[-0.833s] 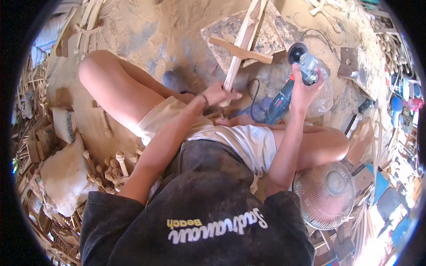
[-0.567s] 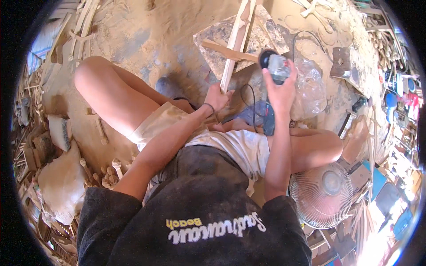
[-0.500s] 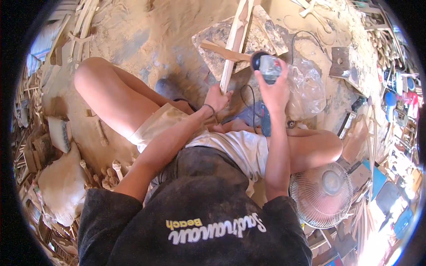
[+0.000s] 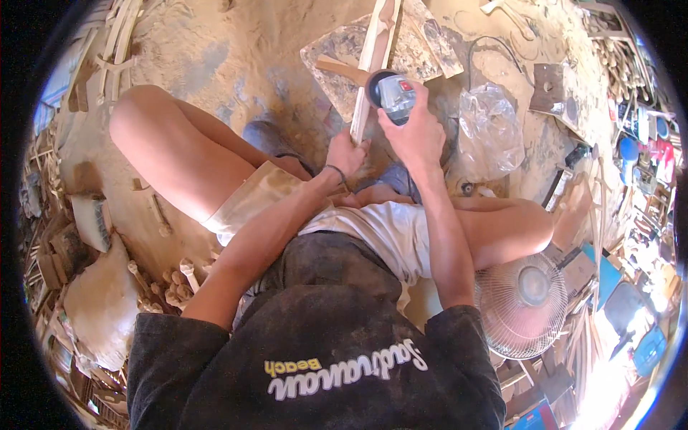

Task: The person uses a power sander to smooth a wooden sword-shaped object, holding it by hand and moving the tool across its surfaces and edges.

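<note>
My left hand (image 4: pixel 347 153) is closed round the near end of a long pale wooden strip (image 4: pixel 364 113), which runs away from me over a stained flat board (image 4: pixel 335 44) on the ground. A shorter brown wooden piece (image 4: pixel 340 69) crosses the strip. With its fingers wrapped round the grey head, my right hand (image 4: pixel 417 134) holds an angle grinder (image 4: pixel 396 99). The grinder's dark round disc (image 4: pixel 374 87) lies over the strip where the two pieces cross; whether it touches the wood I cannot tell. My right hand and forearm hide the rest of the grinder's body.
Sawdust covers the ground (image 4: pixel 215 54). To the right lie a clear plastic bag (image 4: pixel 491 136), a dark cable (image 4: pixel 494 39) and a wooden block (image 4: pixel 550 87). A round fan (image 4: pixel 527 301) stands by my right leg. Wooden pieces (image 4: pixel 118 50) are piled at both sides.
My right hand has brought the grinder leftward, from beside the wood to over the strip. The strip has shifted slightly left, with my left hand still gripping its near end.
</note>
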{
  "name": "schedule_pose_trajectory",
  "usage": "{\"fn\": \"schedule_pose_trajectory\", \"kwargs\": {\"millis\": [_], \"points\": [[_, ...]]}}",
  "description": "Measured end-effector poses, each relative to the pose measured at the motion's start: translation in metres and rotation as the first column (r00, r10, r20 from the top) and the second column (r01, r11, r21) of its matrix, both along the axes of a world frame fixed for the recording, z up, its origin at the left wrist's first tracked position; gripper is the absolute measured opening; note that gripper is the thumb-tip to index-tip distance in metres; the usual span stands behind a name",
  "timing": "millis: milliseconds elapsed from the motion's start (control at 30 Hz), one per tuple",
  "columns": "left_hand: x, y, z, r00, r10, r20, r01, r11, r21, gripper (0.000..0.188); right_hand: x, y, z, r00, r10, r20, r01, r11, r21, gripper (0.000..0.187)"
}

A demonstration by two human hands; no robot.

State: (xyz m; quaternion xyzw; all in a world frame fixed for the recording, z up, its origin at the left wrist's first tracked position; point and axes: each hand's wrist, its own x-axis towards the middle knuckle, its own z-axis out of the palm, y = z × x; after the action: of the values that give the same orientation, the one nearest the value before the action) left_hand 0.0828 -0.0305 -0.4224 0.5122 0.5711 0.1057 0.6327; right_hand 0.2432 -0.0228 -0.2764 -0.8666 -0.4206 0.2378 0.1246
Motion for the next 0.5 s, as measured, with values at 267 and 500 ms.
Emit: {"fn": "schedule_pose_trajectory", "kwargs": {"millis": [267, 500], "points": [[-0.003, 0.006, -0.002, 0.996, -0.038, 0.083, 0.041, 0.999, -0.028, 0.031, 0.042, -0.015, -0.007, 0.987, -0.106, 0.123, 0.097, 0.992, 0.076, 0.084], [-0.001, 0.008, 0.004, 0.997, -0.071, 0.011, 0.071, 0.997, 0.037, 0.029, 0.06, -0.022, -0.007, 0.957, -0.229, 0.176, 0.211, 0.97, 0.117, 0.084]]}}
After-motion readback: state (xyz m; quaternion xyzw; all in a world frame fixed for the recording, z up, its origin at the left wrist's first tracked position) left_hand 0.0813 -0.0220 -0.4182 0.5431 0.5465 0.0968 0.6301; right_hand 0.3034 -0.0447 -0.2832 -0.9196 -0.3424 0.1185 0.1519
